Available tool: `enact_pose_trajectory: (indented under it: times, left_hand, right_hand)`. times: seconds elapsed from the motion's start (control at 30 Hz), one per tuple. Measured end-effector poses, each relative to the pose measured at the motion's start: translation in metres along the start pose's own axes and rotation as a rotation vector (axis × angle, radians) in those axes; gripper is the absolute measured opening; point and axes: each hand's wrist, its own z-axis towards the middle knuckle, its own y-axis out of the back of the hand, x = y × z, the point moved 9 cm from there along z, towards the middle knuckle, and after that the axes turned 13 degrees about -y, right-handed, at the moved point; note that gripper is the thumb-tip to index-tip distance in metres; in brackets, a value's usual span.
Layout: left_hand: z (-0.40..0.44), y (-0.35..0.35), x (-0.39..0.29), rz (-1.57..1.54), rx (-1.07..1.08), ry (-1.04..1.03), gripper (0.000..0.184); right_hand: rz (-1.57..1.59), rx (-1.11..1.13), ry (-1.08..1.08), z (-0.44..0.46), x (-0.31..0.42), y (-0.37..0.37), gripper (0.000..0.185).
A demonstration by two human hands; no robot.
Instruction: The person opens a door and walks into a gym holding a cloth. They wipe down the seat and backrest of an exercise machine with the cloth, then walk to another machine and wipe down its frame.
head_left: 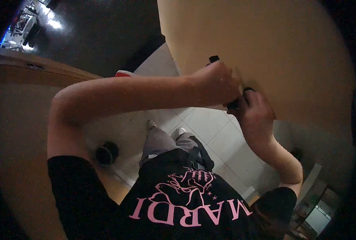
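Observation:
My left hand (218, 84) reaches across from the left and is closed, its fingers curled beside a tan door-like panel (298, 48). A short black piece (214, 59) sticks out past its knuckles; I cannot tell its kind. Just below and to the right, close against my left hand, my right hand (256, 112) has its fingers bent around a dark part (233, 105). Another black rounded bit (248, 90) shows above the right fingers, against the panel. The fingers hide most of these dark parts, and whether they join is unclear.
Pale floor tiles (226, 142) lie under my feet. A dark round bin-like object (107, 153) stands at left. A wooden frame edge (46, 68) runs along the left, with dark shiny floor (102, 32) beyond. Something red and white (125, 74) shows behind my left forearm.

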Motion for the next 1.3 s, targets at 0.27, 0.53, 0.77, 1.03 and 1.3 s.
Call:
enact_pose_trajectory:
  times: [0.27,0.53,0.77,1.03,1.3]
  left_hand:
    - [-0.044,-0.013,-0.017,-0.023,-0.207,0.110,0.013]
    - [0.070,-0.027,-0.023,-0.139,-0.131,0.028,0.020]
    - [0.088,-0.033,-0.007,-0.293,-0.243,-0.134,0.027]
    - [-0.070,-0.160,0.181,-0.809,0.105,0.384,0.015]
    - [-0.292,-0.300,0.375,-0.578,0.091,1.062,0.026]
  right_hand:
    - [0.162,-0.002,-0.134,-0.013,0.027,-0.009,0.044]
    - [0.171,0.095,-0.239,-0.026,-0.089,-0.041,0.043]
    - [0.306,0.185,-0.469,-0.029,-0.138,-0.063,0.041]
    - [0.027,0.214,-0.295,-0.018,-0.124,-0.060,0.045]
    - [0.057,0.279,-0.413,-0.016,-0.131,-0.067,0.045]
